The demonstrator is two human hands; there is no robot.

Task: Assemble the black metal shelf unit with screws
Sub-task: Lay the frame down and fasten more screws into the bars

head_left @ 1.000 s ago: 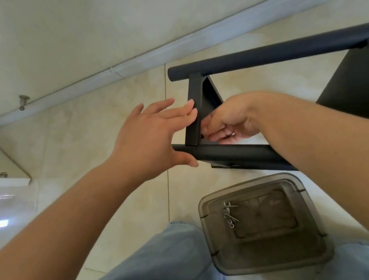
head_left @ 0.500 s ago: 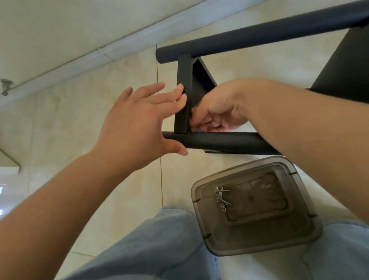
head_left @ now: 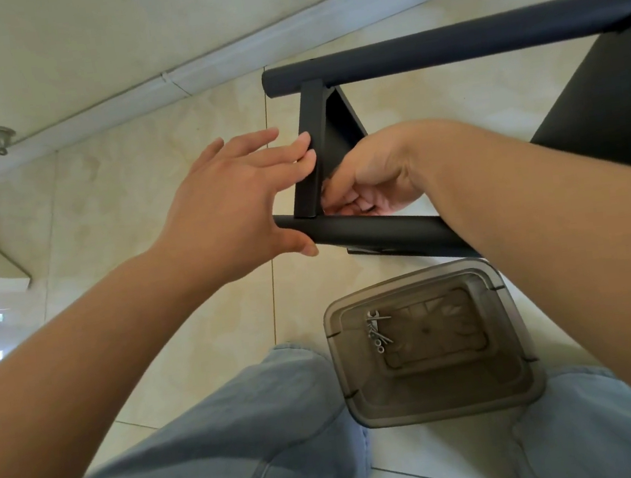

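Shelf frame point(head_left: 404, 228) on floor tiles, beyond screw tray point(head_left: 500, 395). Left hand point(head_left: 231, 217): straight fingers press crossbar point(head_left: 310, 160), thumb under lower tube. Right hand point(head_left: 370, 180) behind crossbar, fingers curled; contents hidden, cannot tell.

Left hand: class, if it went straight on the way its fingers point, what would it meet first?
The left hand already touches the flat black metal crossbar with its fingertips; it meets that first.
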